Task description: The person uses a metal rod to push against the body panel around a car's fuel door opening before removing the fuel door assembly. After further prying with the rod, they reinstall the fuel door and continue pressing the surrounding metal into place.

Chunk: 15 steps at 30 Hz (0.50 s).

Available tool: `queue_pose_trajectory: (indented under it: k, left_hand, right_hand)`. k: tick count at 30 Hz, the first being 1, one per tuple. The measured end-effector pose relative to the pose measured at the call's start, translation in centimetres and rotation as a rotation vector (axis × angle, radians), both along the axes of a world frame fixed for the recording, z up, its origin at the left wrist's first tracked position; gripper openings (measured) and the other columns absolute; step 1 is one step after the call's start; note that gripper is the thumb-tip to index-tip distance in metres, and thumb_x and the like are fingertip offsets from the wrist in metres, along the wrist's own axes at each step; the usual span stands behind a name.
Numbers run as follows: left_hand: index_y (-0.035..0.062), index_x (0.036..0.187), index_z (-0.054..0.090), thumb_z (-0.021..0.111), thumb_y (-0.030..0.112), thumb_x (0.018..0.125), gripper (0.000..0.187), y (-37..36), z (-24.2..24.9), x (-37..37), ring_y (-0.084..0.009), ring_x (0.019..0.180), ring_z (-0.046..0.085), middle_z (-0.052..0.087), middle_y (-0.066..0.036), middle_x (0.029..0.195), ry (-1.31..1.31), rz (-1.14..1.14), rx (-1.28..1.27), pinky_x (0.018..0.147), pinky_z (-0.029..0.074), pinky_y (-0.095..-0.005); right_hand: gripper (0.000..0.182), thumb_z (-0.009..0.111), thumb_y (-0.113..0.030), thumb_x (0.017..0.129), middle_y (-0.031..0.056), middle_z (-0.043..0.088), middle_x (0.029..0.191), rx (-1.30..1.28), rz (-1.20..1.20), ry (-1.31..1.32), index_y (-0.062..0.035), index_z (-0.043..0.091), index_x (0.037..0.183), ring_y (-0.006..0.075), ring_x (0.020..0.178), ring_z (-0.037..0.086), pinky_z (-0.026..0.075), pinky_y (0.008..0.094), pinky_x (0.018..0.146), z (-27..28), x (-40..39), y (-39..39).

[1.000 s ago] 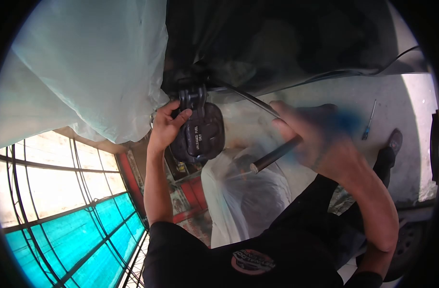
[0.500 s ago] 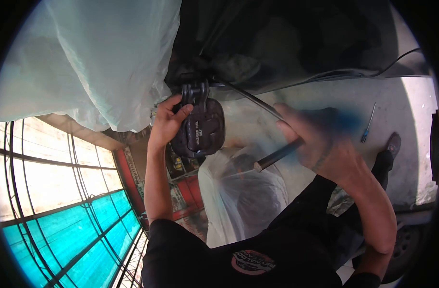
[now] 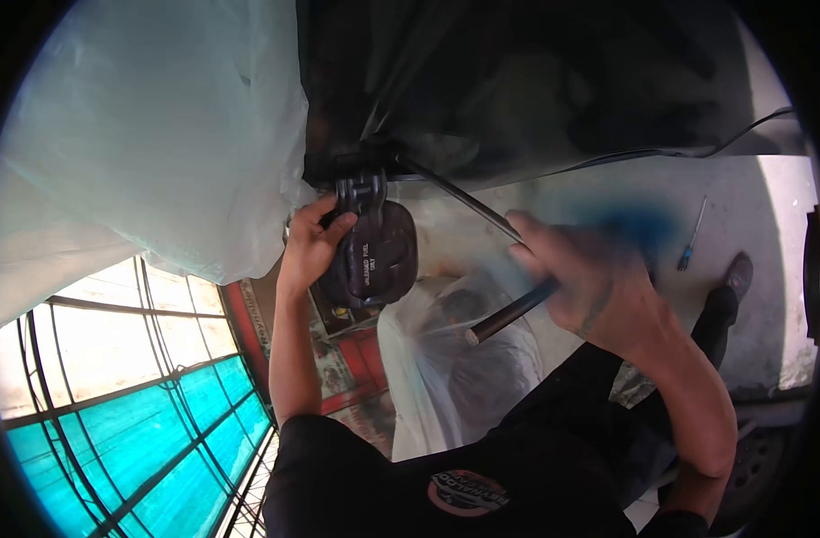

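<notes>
A dark fuel door (image 3: 374,255), lettered "UNLEADED FUEL ONLY", hangs swung out from the dark car body (image 3: 535,90). My left hand (image 3: 316,238) is closed on its edge near the hinge arm, thumb on the near face. My right hand (image 3: 589,278), partly blurred, is wrapped round a long metal rod with a dark crosswise handle (image 3: 513,312). The rod's thin shaft (image 3: 459,193) runs up to the body beside the hinge, where its far tip is hidden. Behind my right hand is a blue-and-dark smear I cannot make out.
Translucent plastic sheeting (image 3: 168,125) covers the upper left. A screwdriver (image 3: 692,235) lies on the floor near my shoe (image 3: 740,272). Below the fuel door stands a plastic-wrapped object (image 3: 464,359). Barred windows (image 3: 132,394) are at left, and a wheel (image 3: 759,466) is lower right.
The view has shifted a little, and the car body and fuel door sit slightly lower. My right hand and the rod's handle have moved slightly left and down. Both holds stay the same.
</notes>
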<state>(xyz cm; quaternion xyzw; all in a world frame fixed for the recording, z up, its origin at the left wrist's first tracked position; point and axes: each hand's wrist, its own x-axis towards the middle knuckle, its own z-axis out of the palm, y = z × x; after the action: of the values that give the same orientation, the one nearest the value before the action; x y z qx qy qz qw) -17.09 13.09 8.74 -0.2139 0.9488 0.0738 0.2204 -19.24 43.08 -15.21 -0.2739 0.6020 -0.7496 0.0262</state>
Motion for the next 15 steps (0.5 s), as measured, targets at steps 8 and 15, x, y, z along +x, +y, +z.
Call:
queue_pose_trajectory:
  k: [8,15]
  left_hand:
    - [-0.0034,0.111,0.072,0.073,0.005,0.097,0.016,0.2,0.0,0.2,-0.0078,0.087,0.057,0.069,-0.004,0.091,0.010,0.033,-0.070,0.080,0.049,-0.0278]
    - [-0.0034,0.109,0.071,0.073,0.005,0.097,0.015,-0.7,0.1,0.4,-0.0075,0.086,0.057,0.068,-0.003,0.089,0.027,0.019,-0.033,0.079,0.048,-0.0275]
  right_hand:
    - [0.039,0.080,-0.004,0.080,0.0060,0.066,0.066,0.011,0.034,0.000,0.0026,0.071,0.118,0.0236,0.056,0.067,0.051,0.0354,0.050,-0.8,-0.3,-0.3]
    - [0.033,0.078,-0.004,0.083,0.0065,0.066,0.066,-0.021,-0.011,0.005,0.0022,0.071,0.114,0.0242,0.057,0.068,0.052,0.0363,0.051,-0.1,-0.3,-1.0]
